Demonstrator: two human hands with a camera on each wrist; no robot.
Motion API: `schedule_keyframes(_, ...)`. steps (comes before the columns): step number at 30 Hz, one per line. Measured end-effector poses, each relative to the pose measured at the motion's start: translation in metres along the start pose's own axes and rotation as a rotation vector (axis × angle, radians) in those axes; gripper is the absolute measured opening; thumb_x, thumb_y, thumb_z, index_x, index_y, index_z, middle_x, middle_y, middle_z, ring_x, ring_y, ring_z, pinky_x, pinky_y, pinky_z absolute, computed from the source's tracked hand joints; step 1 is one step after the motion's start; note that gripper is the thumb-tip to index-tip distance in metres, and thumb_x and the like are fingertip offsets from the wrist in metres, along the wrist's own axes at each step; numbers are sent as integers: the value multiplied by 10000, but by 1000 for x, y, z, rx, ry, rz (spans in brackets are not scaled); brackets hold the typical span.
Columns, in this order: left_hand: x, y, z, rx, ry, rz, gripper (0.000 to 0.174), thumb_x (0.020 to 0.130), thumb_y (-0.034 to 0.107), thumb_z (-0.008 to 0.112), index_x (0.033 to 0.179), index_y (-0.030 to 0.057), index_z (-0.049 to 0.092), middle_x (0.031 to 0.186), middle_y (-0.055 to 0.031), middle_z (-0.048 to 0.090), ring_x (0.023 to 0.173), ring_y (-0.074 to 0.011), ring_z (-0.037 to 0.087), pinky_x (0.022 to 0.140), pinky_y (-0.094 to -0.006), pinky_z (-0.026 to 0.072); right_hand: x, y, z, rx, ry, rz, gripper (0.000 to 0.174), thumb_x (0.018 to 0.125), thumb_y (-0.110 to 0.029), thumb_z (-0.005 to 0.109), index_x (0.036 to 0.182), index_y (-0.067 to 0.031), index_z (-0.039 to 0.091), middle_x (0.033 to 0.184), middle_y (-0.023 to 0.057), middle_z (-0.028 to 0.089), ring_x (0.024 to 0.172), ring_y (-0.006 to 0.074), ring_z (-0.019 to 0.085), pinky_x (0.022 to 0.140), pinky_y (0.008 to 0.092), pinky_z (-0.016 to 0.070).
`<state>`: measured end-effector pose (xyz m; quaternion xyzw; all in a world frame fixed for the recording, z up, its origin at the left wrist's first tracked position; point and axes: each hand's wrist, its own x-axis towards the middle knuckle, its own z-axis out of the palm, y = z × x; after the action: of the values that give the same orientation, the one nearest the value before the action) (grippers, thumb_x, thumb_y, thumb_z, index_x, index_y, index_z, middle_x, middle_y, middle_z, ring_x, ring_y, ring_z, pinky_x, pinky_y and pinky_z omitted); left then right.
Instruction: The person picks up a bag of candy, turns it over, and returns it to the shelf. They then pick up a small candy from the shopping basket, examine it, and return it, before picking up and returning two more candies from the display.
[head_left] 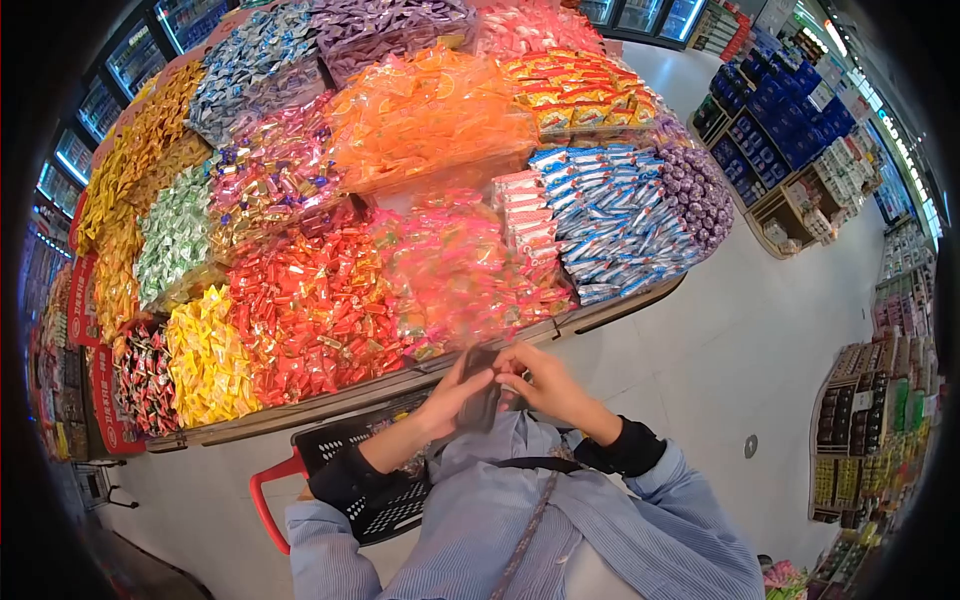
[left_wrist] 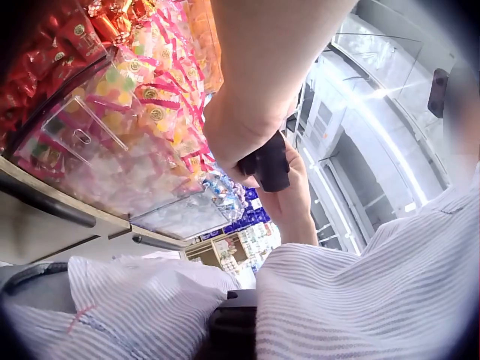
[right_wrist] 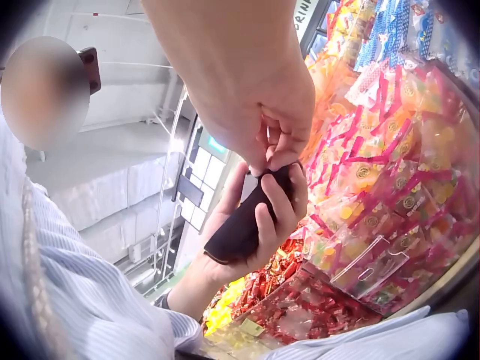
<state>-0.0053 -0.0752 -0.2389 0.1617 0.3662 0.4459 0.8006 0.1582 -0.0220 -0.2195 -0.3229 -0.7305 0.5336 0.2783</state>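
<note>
A dark, slim phone (head_left: 482, 392) is held up in front of my waist, over the shopping basket's near side. My left hand (head_left: 448, 403) grips it, thumb along its face; in the right wrist view the left fingers (right_wrist: 279, 206) wrap round its dark body. My right hand (head_left: 545, 380) meets its upper end with bent fingers, the fingertips bunched at the top edge in the right wrist view. In the left wrist view the phone (left_wrist: 268, 163) is partly hidden behind my left hand (left_wrist: 240, 135).
Just ahead stands a large candy display with pink-wrapped sweets (head_left: 450, 265), red sweets (head_left: 310, 310) and blue-white sweets (head_left: 615, 220), bordered by a wooden edge (head_left: 330, 408). A black basket (head_left: 385, 520) with a red handle (head_left: 262, 500) is at my left. Stocked shelves (head_left: 860, 430) stand right.
</note>
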Motion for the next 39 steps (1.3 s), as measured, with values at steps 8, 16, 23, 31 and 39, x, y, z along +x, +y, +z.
schedule_keyframes(8, -9, -5, -36, 115, 71, 15, 361, 840, 209, 508, 1142, 86, 354, 940, -117, 529, 771, -213, 573, 635, -325, 513, -4, 24, 1, -32, -96, 55, 93, 782, -70, 526, 858, -26, 496, 704, 51, 512, 655, 143, 524, 586, 276, 417)
schedule_keyframes(16, -27, -33, -87, 198, 103, -10, 361, 825, 170, 535, 1126, 89, 354, 947, -129, 538, 759, -207, 576, 640, -320, 501, -2, 151, 60, -90, -858, 189, 315, 821, -223, 473, 1041, 1, 502, 937, 129, 578, 838, 227, 541, 734, 335, 415)
schedule_keyframes(23, -35, -84, -139, 271, 306, -72, 329, 796, 217, 586, 1051, 74, 436, 821, -72, 573, 689, -166, 561, 603, -290, 473, 11, 194, 124, -170, -1258, 317, 332, 813, -291, 518, 1032, -43, 552, 934, 77, 601, 821, 193, 530, 735, 329, 407)
schedule_keyframes(31, -40, -113, -172, 282, 290, -218, 471, 765, 231, 629, 1166, 120, 408, 927, -38, 546, 767, -136, 543, 652, -264, 466, 6, 191, 155, -10, -1198, 122, 199, 742, -278, 586, 814, -93, 584, 583, -15, 484, 490, 123, 427, 445, 271, 353)
schedule_keyframes(39, -57, -94, -122, 690, 302, -164, 564, 762, 307, 621, 1185, 38, 362, 1074, -96, 495, 938, -193, 507, 796, -315, 423, 10, 127, 97, -447, -1158, 195, 217, 645, -155, 563, 814, -19, 582, 641, 137, 582, 562, 269, 555, 517, 393, 420)
